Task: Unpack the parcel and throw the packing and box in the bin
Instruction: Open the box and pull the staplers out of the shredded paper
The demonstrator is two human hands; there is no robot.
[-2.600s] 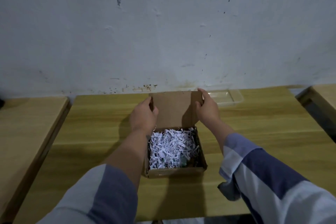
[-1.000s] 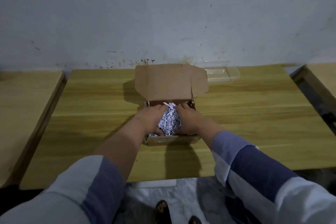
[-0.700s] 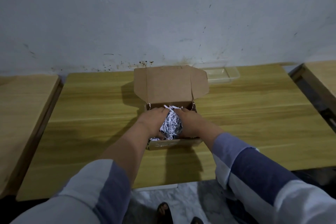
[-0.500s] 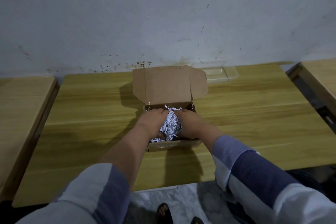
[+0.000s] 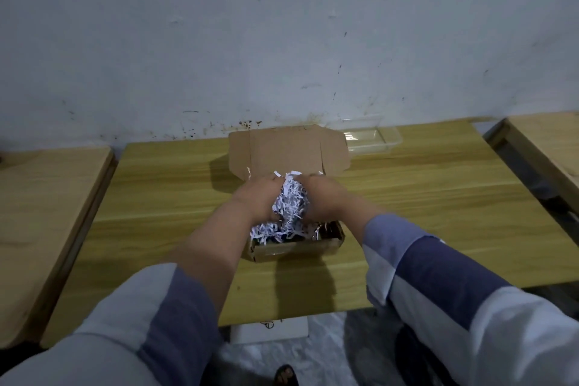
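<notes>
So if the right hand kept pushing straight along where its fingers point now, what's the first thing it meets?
The right hand points forward over the shredded paper, toward the cardboard box's raised lid. It would probably meet that lid first, though depth is unclear.

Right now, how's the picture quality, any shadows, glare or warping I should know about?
Head view: dim, flat lighting; the hands cast a soft shadow on the table in front of the box. A small glare spot sits on the clear tray. Wide-angle warping bows the table edges. The shredded paper between the left hand and right hand looks slightly soft.
</notes>
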